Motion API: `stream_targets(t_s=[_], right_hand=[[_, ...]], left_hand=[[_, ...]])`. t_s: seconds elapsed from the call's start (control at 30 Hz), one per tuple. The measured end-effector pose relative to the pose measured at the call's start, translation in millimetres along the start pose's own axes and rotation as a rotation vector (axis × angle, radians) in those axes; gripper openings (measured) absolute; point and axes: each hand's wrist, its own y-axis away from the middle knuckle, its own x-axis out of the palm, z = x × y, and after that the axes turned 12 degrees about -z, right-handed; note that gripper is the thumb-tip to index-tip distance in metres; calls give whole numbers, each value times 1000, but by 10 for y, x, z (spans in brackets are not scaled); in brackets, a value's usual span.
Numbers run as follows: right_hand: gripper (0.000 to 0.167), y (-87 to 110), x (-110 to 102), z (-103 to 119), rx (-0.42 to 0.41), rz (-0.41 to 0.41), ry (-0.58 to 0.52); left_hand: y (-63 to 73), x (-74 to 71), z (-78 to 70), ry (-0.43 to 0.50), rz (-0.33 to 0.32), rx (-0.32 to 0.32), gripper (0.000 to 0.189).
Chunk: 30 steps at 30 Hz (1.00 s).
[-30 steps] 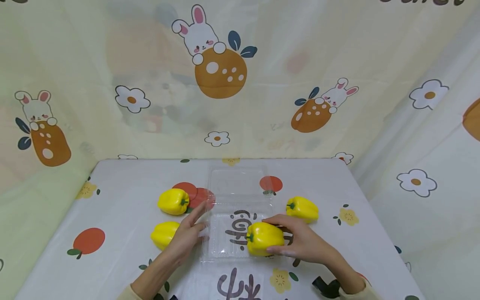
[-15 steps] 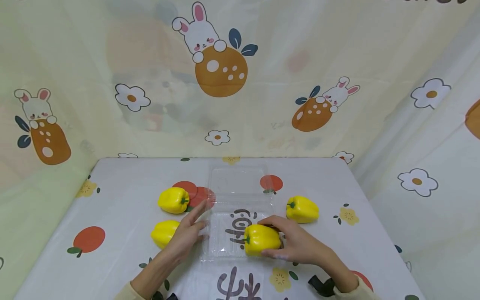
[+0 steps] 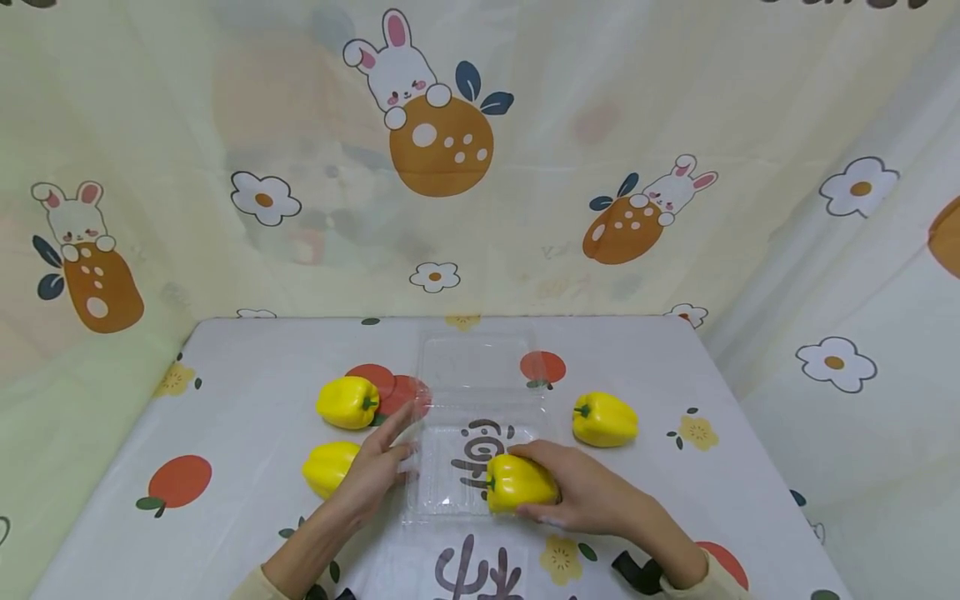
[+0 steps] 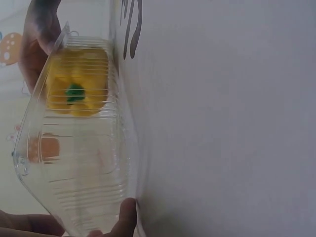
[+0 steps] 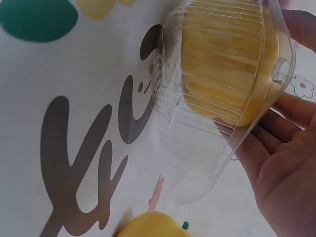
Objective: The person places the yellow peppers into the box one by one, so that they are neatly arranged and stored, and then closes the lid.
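My right hand (image 3: 581, 492) grips a yellow bell pepper (image 3: 517, 485) with a green stem, thumb in front and fingers behind. The pepper sits within the right front part of a clear plastic clamshell box (image 3: 442, 500), whose lid (image 3: 476, 362) lies folded back. Through the ribbed wall, the left wrist view shows the pepper (image 4: 81, 81) low in the box, stem facing left. My left hand (image 3: 375, 471) rests against the box's left side, fingers fairly straight, one fingertip (image 4: 128, 210) down by its base.
Two more yellow bell peppers lie left of the box, the rear one (image 3: 347, 402) and the front one (image 3: 328, 468), partly hidden by my left hand. Another pepper (image 3: 604, 419) lies behind my right hand. A printed cloth (image 3: 247, 358) covers the table; a patterned curtain (image 3: 540, 225) stands behind.
My right hand has moved the bell pepper slightly left and lower into the box. The left hand and the other peppers have stayed in place.
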Motion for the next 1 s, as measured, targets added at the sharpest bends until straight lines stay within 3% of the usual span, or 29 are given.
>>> stream_targets(t_s=[0.2,0.57,1.0], right_hand=[[70,1,2,21,34,37,19],[76,2,7,3,12,35,32],[71,39,-26,-10,-53,-43,-4]], left_hand=[[13,-3,16,-6,0,2,67],[15,-9,-9,-3,3,3,68],[14,4,3,-7,-4,16,68]])
